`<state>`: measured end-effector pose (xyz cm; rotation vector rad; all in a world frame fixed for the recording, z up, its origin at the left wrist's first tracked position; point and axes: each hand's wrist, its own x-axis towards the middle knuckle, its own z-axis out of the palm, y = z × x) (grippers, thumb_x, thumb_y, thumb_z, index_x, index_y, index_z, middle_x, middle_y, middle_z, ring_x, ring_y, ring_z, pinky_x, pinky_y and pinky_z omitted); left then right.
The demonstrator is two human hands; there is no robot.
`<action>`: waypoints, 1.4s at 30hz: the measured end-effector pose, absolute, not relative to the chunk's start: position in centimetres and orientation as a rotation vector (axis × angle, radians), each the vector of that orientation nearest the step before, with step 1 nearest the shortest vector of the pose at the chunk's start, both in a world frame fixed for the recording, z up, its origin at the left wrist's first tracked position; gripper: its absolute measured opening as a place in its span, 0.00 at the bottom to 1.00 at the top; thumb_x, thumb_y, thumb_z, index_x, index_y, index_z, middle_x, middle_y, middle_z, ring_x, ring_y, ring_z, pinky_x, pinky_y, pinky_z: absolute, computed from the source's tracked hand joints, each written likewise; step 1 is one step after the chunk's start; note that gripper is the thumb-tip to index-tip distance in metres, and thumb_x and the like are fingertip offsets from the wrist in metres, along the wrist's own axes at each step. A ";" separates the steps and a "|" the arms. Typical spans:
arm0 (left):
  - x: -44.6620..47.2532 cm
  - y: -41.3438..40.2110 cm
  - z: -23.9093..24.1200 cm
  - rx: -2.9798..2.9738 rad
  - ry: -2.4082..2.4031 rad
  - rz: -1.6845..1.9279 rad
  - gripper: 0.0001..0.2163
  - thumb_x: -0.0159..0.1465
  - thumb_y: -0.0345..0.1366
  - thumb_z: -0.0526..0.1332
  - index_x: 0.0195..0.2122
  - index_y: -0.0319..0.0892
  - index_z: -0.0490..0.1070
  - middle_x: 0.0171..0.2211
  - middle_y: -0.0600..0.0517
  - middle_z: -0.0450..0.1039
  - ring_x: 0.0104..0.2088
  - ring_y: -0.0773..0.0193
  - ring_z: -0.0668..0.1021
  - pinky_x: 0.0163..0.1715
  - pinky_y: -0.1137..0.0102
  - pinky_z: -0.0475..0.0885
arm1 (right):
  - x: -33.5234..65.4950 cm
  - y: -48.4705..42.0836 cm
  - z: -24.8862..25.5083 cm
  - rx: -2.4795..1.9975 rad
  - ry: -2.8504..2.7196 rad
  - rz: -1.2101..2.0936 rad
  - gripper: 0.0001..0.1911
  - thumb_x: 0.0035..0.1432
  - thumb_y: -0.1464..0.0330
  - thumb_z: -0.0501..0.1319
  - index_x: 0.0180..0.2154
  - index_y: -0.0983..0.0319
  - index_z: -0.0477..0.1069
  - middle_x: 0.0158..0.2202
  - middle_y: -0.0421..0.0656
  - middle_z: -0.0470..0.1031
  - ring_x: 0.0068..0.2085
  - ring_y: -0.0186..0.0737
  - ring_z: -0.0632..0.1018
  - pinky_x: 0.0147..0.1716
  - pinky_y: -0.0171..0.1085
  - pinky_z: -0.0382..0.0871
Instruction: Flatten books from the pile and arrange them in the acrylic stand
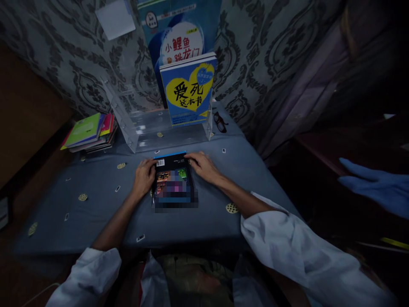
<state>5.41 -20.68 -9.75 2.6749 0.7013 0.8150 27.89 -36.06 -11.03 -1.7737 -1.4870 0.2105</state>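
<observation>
A dark book [172,163] lies near the middle of the table, with a barcode on the side facing up and a blue edge at its far end. Its lower part is blurred by pixels. My left hand [145,175] grips the left edge, fingers bent at the far left corner. At the far right corner, my right hand [203,166] has its fingertips on the book's edge. Behind the book stands a clear plastic book rack [128,133]. Its right side holds a blue book with a yellow heart [188,91] and a taller teal book [183,30].
A stack of colourful books [87,132] sits at the table's left. Glasses [220,122] lie right of the rack. The table [105,213] has a blue-grey patterned cloth. A paper [115,19] is on the wall. At the right edge is a blue glove-like shape [377,185].
</observation>
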 end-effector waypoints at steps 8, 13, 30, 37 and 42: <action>5.6 -21.1 -9.8 2.749 0.721 0.775 0.14 0.67 0.30 0.51 0.47 0.39 0.75 0.51 0.41 0.76 0.51 0.52 0.77 0.55 0.53 0.71 | 27.9 -36.0 -11.6 -1.754 -1.515 0.184 0.18 0.63 0.73 0.55 0.51 0.57 0.75 0.51 0.47 0.79 0.54 0.49 0.74 0.56 0.54 0.64; 5.9 -21.1 -9.7 2.774 0.733 0.724 0.13 0.67 0.30 0.52 0.47 0.40 0.74 0.51 0.42 0.76 0.52 0.51 0.77 0.54 0.54 0.72 | 28.1 -35.8 -11.9 -1.746 -1.512 0.189 0.19 0.63 0.73 0.54 0.52 0.59 0.75 0.51 0.49 0.79 0.54 0.50 0.74 0.56 0.54 0.65; 8.7 -21.7 -9.7 2.805 0.596 0.631 0.15 0.68 0.31 0.54 0.53 0.42 0.73 0.56 0.44 0.74 0.57 0.52 0.75 0.61 0.53 0.69 | 27.9 -35.9 -11.5 -1.793 -1.493 0.212 0.19 0.63 0.74 0.54 0.53 0.60 0.74 0.51 0.49 0.79 0.54 0.49 0.74 0.55 0.52 0.66; 10.4 -22.3 -9.3 2.887 0.467 0.576 0.17 0.67 0.29 0.54 0.55 0.39 0.73 0.56 0.42 0.74 0.57 0.53 0.75 0.60 0.55 0.69 | 27.9 -35.8 -11.6 -1.758 -1.505 0.183 0.18 0.63 0.73 0.54 0.51 0.59 0.75 0.49 0.47 0.80 0.52 0.47 0.75 0.54 0.50 0.68; 11.8 -22.6 -9.0 2.933 0.384 0.517 0.19 0.67 0.28 0.52 0.57 0.38 0.71 0.58 0.42 0.73 0.59 0.53 0.74 0.61 0.54 0.68 | 27.9 -35.7 -11.7 -1.758 -1.511 0.171 0.17 0.63 0.74 0.54 0.50 0.60 0.76 0.51 0.48 0.79 0.54 0.48 0.74 0.56 0.51 0.67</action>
